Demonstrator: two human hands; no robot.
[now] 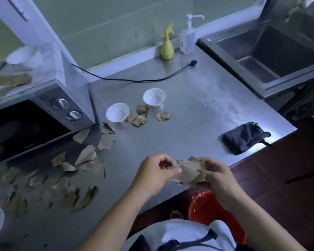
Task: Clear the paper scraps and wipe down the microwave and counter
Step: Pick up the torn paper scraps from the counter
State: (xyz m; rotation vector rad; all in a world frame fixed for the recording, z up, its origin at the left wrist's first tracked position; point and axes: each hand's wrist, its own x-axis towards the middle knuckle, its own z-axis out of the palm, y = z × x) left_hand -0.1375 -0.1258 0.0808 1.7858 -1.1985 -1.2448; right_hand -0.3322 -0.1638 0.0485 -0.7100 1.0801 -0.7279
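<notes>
Both hands meet at the near edge of the counter, sharing a wad of paper scraps. The left hand curls in, its thumb pinching the wad's left end; the right hand has its fingers wrapped round the other end. A red bin sits just below. More loose scraps litter the counter to the left, in front of the microwave. A dark cloth lies at the right edge.
</notes>
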